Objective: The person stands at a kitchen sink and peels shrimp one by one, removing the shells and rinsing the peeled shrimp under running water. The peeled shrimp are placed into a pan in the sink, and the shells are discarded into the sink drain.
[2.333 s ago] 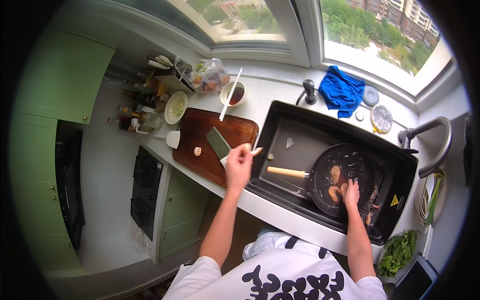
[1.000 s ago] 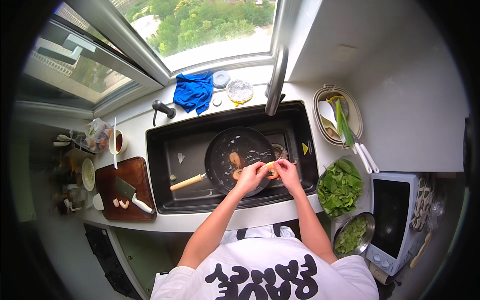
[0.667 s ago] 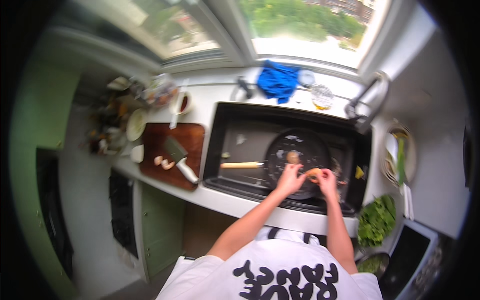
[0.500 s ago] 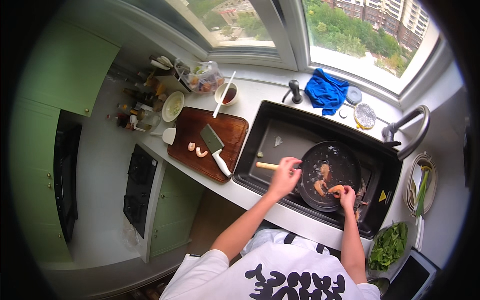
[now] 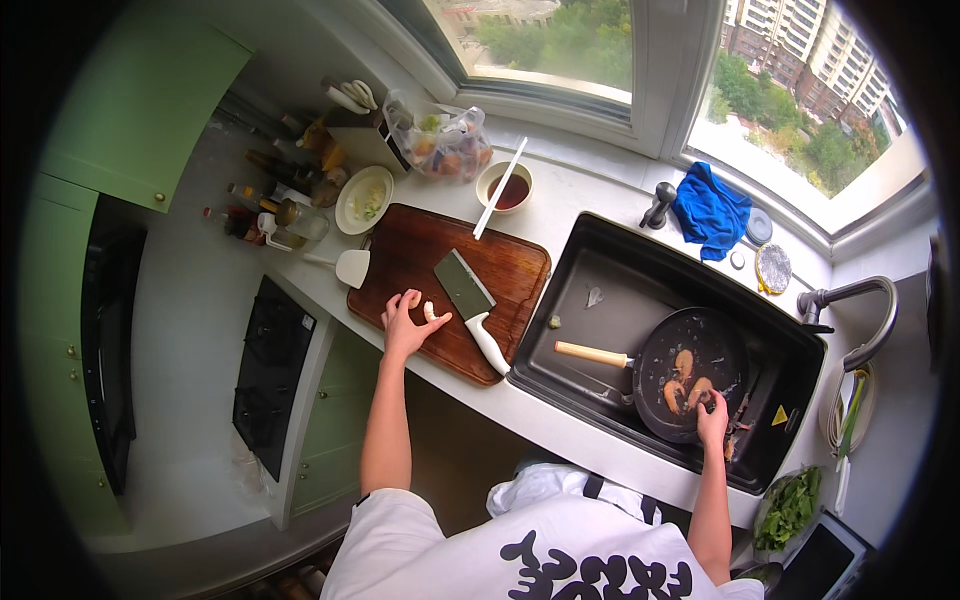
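Head view, just 1: left hand has moved off from beside the handle of the frying pan and is now at the cutting board, left of the sink on the table. Right hand stays at the pan, in the sink's right half. Reads as work now split over 2 spots, 1 hand each. Left grip wide, thumb and fingers spread around 2 pale shrimp pieces on the board left of the sink; contact unclear. Right grip narrow, fingertips at 1 of 3 pinkish shrimp in the pan in the sink; pinched or only touched, can't tell. Knife on board, its white grip end toward the sink's near-left corner. Blue cloth behind sink.
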{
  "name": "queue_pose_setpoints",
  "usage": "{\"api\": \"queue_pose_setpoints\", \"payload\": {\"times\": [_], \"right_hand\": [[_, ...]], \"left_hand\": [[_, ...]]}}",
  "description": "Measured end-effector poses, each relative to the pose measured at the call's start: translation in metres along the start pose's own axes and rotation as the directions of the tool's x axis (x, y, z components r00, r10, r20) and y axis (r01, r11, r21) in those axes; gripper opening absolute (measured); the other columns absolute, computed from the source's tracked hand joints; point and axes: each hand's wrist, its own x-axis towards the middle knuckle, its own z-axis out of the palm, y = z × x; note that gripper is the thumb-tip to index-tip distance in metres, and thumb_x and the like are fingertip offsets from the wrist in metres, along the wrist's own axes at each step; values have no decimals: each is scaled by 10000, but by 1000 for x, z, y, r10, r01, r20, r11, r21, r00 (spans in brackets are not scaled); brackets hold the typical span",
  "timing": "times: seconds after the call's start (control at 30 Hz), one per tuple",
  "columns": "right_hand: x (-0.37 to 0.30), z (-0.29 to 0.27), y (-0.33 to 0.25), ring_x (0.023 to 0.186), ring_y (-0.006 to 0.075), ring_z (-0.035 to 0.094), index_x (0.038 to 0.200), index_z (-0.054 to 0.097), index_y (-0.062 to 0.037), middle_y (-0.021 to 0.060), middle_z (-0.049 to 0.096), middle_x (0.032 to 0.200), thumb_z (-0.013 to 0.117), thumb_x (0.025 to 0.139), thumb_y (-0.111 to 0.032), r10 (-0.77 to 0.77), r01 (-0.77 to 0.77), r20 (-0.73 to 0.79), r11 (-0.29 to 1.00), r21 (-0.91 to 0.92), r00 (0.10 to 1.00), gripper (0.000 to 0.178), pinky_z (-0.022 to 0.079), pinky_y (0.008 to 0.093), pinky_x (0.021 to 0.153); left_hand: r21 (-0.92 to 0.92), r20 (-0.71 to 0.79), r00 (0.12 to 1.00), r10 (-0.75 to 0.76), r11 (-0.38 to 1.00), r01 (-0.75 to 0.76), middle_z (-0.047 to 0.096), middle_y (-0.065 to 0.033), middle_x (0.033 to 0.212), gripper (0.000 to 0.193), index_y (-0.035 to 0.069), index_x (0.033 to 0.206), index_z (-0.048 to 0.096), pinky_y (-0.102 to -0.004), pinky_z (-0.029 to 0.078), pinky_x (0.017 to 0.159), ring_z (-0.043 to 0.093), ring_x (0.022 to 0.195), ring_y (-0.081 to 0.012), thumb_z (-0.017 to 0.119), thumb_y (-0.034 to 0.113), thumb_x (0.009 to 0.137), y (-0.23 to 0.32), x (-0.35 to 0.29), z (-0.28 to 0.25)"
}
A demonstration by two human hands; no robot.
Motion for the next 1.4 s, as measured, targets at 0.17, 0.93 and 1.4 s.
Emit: {"api": "queue_pose_setpoints", "payload": {"times": [0.17,0.93,1.4], "right_hand": [[-6,9,-39,1243,321,641,1306,661,-45,163,692,1293,758,893,-117,21,-21,0,1000,22,1000,431,483,383,1082],[-22,35,-35,954,171,678,1237,695,-6,93,735,1030,731,928,-82,184,-188,45,974,124,982,320,532,308,883],[-46,36,-22,1107,232,691,1248,698,-39,119,733,1199,720,953,-112,318,-329,85,923,198,944,304,527,344,984]], "left_hand": [[-176,40,998,-48,983,54,520,-65,1180,535,87,1060,631,-417,512,959,596,1030,-245,962,352,733,14,-2,-10],[-428,-163,970,-180,899,95,757,-98,872,213,32,1013,701,-358,591,726,736,785,-211,800,78,831,-36,88,-25],[-272,222,974,39,962,24,545,-80,1160,377,32,1038,660,-347,595,731,698,761,-184,903,183,793,-27,58,-40]]}}
